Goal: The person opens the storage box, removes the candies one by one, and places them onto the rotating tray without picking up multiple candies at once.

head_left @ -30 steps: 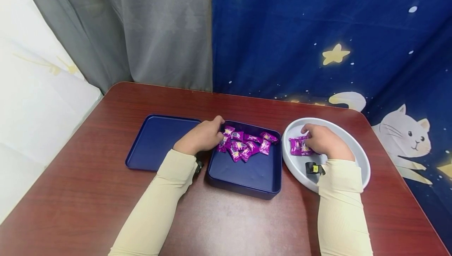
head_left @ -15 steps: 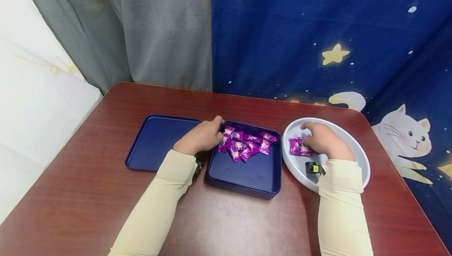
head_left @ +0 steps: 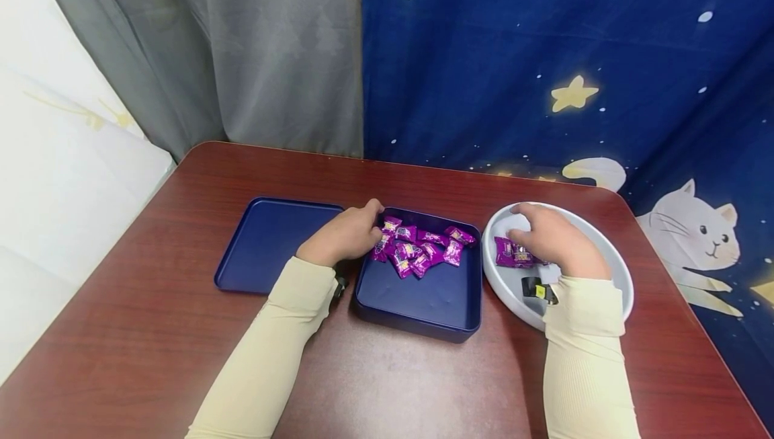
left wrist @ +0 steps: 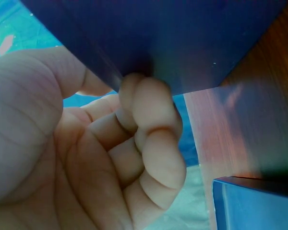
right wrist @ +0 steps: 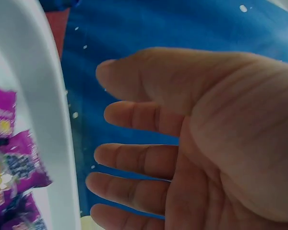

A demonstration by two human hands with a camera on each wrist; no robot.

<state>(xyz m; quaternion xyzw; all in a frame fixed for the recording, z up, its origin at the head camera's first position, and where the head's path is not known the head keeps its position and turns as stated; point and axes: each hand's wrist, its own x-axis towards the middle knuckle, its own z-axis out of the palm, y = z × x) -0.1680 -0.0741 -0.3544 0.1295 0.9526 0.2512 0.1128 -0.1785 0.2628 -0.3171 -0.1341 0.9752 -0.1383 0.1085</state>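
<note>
A dark blue box (head_left: pixel 423 304) stands mid-table with several purple candy packets (head_left: pixel 420 248) bunched in its far half. My left hand (head_left: pixel 347 232) grips the box's left wall, thumb over the rim; in the left wrist view its curled fingers (left wrist: pixel 156 108) press the outer side. My right hand (head_left: pixel 559 241) is over a round white tray (head_left: pixel 623 284), near a few purple candy packets (head_left: pixel 509 252) lying there, partly hidden by the hand. The right wrist view shows that hand's fingers (right wrist: pixel 134 155) extended and spread, holding nothing, beside the tray's wall.
A flat dark blue lid (head_left: pixel 266 251) lies left of the box, partly under the left forearm. The reddish-brown table (head_left: pixel 151 291) reaches back to grey and blue curtains (head_left: pixel 514 56). Box and tray stand close side by side.
My right hand's fingers and thumb have spread apart and lifted slightly off the packets in the tray. The left hand and the box have stayed put.
</note>
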